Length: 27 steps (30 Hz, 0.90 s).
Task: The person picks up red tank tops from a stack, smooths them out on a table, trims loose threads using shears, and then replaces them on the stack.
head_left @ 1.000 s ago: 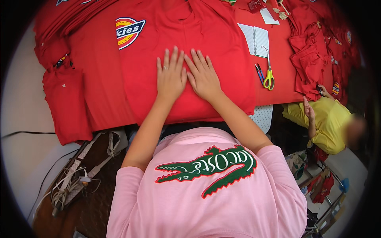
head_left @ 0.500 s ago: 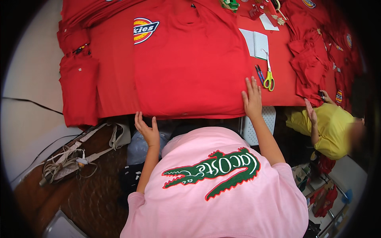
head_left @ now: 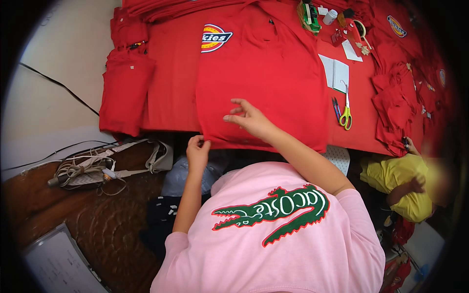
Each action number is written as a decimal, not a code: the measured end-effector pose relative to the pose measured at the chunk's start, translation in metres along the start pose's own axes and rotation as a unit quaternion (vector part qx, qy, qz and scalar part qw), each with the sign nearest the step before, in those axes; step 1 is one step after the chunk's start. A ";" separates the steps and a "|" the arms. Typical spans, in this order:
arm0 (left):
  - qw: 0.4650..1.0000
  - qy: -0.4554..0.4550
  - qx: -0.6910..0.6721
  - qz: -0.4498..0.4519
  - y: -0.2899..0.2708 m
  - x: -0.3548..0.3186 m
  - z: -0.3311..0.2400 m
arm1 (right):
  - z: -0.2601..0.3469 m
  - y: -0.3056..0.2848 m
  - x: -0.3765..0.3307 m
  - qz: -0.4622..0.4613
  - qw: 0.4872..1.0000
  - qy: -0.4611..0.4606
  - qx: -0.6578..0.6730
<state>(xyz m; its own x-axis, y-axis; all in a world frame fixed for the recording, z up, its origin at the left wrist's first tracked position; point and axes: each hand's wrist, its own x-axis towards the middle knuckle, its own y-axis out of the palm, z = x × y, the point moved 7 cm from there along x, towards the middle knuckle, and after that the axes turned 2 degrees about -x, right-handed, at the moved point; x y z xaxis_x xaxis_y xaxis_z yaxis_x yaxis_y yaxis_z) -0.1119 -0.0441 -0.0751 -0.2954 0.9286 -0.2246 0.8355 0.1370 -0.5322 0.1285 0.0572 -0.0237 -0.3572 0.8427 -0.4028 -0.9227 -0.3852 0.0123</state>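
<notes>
- The red cotton garment (head_left: 264, 78), flat and smooth, lies on the table covered with red cloth (head_left: 364, 122), and its lower hem hangs a little over the near edge of the table.
- The left hand (head_left: 198, 151) is at the lower left corner of this garment; the fingers are closed on the hem, so it pinches the cloth there.
- The right hand (head_left: 249, 118) rests on top of the garment, near the lower middle. Its fingers are spread and loose, they press lightly and grasp nothing.
- I judge that the garment is light, soft and limp. It will not keep any shape, it will fold and wrinkle easily, and it is not fragile or slippery.
- The good places to take hold are, I think, the hem corners or the side seams, with a pinch of thumb and fingers; the flat palm can hold the middle down.
- To the right, well apart from the hands, lie scissors with yellow-green handles (head_left: 346, 110) and a small white notepad (head_left: 334, 72).
- Further red garments in a pile (head_left: 395, 107) are at the right, and another folded red piece (head_left: 124, 90) is at the left.
- A person in a yellow shirt (head_left: 398, 178) sits low at the right side.
</notes>
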 end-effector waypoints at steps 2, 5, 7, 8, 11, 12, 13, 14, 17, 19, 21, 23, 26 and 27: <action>0.987 0.137 -0.081 0.034 0.014 -0.021 -0.080 | 0.014 0.012 -0.008 -0.013 0.998 0.051 -0.041; 0.958 0.169 -0.167 0.162 0.044 -0.046 -0.151 | 0.017 0.007 0.021 -0.121 0.983 -0.049 -0.130; 0.920 0.120 -0.360 0.101 0.045 -0.030 -0.147 | 0.034 0.000 0.038 -0.160 0.979 -0.070 -0.102; 0.880 0.074 -0.465 0.062 0.049 -0.011 -0.131 | 0.051 0.013 0.040 -0.095 0.990 -0.048 -0.097; 0.745 -0.149 -0.643 0.089 0.062 0.041 -0.129 | 0.105 0.056 0.004 0.093 0.991 0.004 -0.095; 0.737 -0.133 -0.654 0.109 0.054 0.049 -0.149 | 0.122 0.073 -0.020 0.156 0.982 0.002 -0.105; 0.730 -0.114 -0.662 0.129 0.044 0.053 -0.175 | 0.134 0.091 -0.039 0.217 0.963 -0.089 -0.133; 0.732 -0.087 -0.658 0.154 0.038 0.058 -0.199 | 0.141 0.101 -0.056 0.267 0.935 -0.173 -0.159; 0.776 0.049 -0.615 0.130 -0.023 0.060 -0.257 | 0.202 0.094 -0.115 0.419 0.893 -0.156 -0.047; 0.820 0.142 -0.546 0.097 -0.048 0.070 -0.296 | 0.225 0.058 -0.135 0.414 0.882 -0.221 0.040; 0.863 0.225 -0.445 0.084 -0.035 0.096 -0.337 | 0.220 -0.006 -0.140 0.268 0.943 -0.194 0.034; 0.903 0.299 -0.306 0.031 -0.029 0.121 -0.357 | 0.201 -0.055 -0.148 0.127 0.963 -0.106 0.212; 0.920 0.383 -0.083 0.020 0.029 0.160 -0.365 | 0.136 -0.127 -0.147 -0.127 0.943 -0.141 0.272; 0.915 0.402 -0.014 0.028 0.052 0.169 -0.357 | 0.113 -0.146 -0.151 -0.184 0.936 -0.122 0.275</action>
<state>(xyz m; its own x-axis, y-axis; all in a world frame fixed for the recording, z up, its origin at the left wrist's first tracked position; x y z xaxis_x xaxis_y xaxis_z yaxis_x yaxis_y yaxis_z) 0.0472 0.2435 0.1503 0.1746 0.8862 0.4292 0.8539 0.0808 -0.5142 0.3008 0.0290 0.1387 0.0382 0.9670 -0.2517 -0.9011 0.1422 0.4096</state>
